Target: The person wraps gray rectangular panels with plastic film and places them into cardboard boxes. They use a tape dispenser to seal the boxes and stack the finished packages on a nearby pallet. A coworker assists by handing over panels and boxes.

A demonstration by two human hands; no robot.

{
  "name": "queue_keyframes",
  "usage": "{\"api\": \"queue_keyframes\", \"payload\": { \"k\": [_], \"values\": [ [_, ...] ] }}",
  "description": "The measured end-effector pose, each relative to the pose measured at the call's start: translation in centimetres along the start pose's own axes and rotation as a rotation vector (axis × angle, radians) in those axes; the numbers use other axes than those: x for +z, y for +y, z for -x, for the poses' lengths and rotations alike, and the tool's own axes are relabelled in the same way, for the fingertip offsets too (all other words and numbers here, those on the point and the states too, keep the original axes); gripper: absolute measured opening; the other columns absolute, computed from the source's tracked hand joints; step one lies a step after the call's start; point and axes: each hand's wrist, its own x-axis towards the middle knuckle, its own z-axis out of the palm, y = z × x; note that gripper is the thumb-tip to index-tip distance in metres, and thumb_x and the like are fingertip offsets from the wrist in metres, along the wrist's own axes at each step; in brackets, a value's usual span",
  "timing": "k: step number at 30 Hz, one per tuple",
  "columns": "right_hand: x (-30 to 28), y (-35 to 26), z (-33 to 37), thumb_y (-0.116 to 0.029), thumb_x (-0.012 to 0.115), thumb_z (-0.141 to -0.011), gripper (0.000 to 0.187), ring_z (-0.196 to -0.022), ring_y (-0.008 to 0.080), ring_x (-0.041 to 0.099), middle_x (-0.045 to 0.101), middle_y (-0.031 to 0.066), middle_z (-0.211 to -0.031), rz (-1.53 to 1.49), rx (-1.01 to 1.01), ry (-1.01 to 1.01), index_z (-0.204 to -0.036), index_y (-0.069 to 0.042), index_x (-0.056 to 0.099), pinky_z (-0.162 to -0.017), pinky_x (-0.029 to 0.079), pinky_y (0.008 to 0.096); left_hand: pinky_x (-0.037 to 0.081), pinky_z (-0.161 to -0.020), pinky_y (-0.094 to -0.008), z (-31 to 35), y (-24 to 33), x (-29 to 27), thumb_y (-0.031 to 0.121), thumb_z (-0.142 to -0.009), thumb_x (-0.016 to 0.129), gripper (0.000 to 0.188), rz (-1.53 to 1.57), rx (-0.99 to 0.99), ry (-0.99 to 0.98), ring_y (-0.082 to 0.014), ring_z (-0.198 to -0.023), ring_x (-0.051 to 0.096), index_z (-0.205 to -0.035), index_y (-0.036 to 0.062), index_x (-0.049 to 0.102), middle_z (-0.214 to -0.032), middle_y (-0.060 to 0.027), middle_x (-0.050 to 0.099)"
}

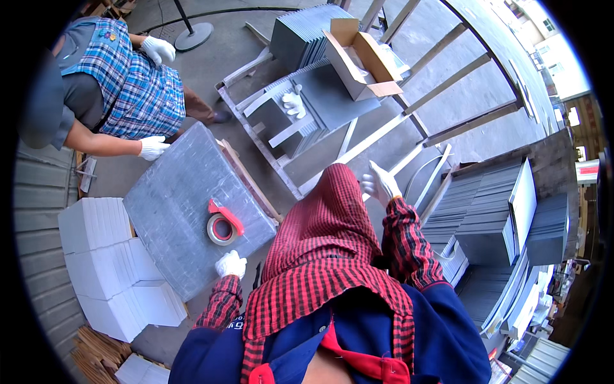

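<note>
My left hand point(231, 264), in a white glove, is beside the near right corner of a grey-topped work table point(173, 205). Its fingers are curled in, and nothing shows in them. On the tabletop, just beyond that hand, lies a red tape dispenser point(235, 219) with a roll of tape. My right hand point(380, 182), also gloved in white, is held out on the right past my apron, its fingers stretched and apart. No object is in it. A pale wooden bar of a rack lies behind it.
At the far left a co-worker point(137, 96) in a plaid apron rests a gloved hand point(153, 148) on the table's edge. White boxes point(105, 262) are stacked left. Ahead, a wooden pallet holds grey panels point(329, 89), an open carton point(358, 61) and gloves point(293, 104). Grey panels point(480, 211) fill the right.
</note>
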Motion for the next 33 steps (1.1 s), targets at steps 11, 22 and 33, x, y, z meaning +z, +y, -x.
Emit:
{"api": "queue_keyframes", "payload": {
  "k": [11, 22, 33],
  "values": [
    [3.2, -10.7, -17.4, -0.073, 0.062, -0.08, 0.11, -0.125, 0.0397, 0.052, 0.038, 0.0286, -0.147, -0.173, 0.133, -0.106, -0.156, -0.009, 0.016, -0.099, 0.049, 0.0462, 0.048, -0.099, -0.0465, 2.0, 6.5, -2.0, 0.037, -0.082, 0.07, 0.052, 0.45, -0.549, -0.017, -0.038, -0.119, 0.058, -0.118, 0.0001, 0.061, -0.126, -0.0261, 0.059],
    [3.5, -16.4, -31.2, -0.068, 0.068, -0.08, 0.093, -0.099, 0.0323, 0.06, 0.055, 0.0184, -0.117, -0.625, 0.209, 0.013, -0.144, -0.009, 0.038, -0.075, 0.057, 0.0452, 0.046, -0.095, -0.0429, 0.6, 21.9, -9.2, 0.047, -0.088, 0.06, 0.047, 0.679, -0.407, -0.167, -0.0353, -0.111, 0.062, -0.112, 0.0076, 0.068, -0.114, -0.0189, 0.068],
    [-0.4, -26.2, -33.3, -0.021, 0.061, -0.098, 0.051, -0.122, 0.0374, 0.049, 0.043, 0.0215, -0.136, -1.323, -0.162, -0.051, -0.136, 0.005, 0.039, -0.106, 0.048, 0.0524, 0.048, -0.089, -0.0378, -0.8, 32.1, -17.6, 0.04, -0.092, 0.06, 0.036, 0.844, -0.149, -0.004, -0.0279, -0.102, 0.065, -0.109, 0.01, 0.068, -0.105, -0.0121, 0.07]
  ]
}}
